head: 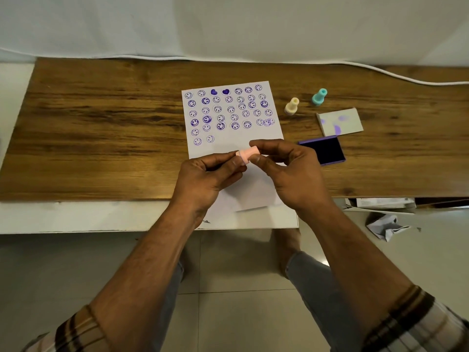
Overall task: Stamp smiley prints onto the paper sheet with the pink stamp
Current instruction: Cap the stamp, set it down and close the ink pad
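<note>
The pink stamp (246,154) lies sideways in the air just above the lower part of the paper sheet (228,146). My left hand (208,177) pinches its wider left end and my right hand (289,171) pinches its narrower right end. The white sheet carries several rows of purple smiley prints and two heart prints; its lower part is blank and partly hidden under my hands. An open purple ink pad (324,149) sits right of the sheet, close to my right hand.
A cream stamp (291,105) and a teal stamp (319,97) stand upright right of the sheet. The ink pad's grey lid (340,121) lies behind the pad. The wooden table (101,128) ends near my wrists. Crumpled paper (385,226) lies on the floor.
</note>
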Motion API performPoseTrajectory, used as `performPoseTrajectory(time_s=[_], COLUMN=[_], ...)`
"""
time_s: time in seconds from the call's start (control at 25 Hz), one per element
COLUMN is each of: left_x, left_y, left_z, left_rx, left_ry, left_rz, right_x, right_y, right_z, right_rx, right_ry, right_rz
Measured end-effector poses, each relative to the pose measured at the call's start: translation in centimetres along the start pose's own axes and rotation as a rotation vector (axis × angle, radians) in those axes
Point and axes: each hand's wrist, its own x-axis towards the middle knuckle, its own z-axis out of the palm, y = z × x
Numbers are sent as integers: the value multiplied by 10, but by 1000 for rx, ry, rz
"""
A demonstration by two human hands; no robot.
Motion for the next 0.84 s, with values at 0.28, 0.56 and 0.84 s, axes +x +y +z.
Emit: performPoseTrajectory(time_s=[0.28, 0.56, 0.84], left_x=[3, 4, 7], left_y=[-3, 1, 2], left_z=[7, -1, -10], left_rx=[204, 307, 327], left_ry=[89, 145, 236], left_rz=[88, 132, 180], right_x=[29, 62, 74], right_y=[6, 39, 34], right_z=[-22, -45, -69], right_rx=[-261, -738, -510], right_ry=[316, 409, 526], right_rz=[-119, -106, 21])
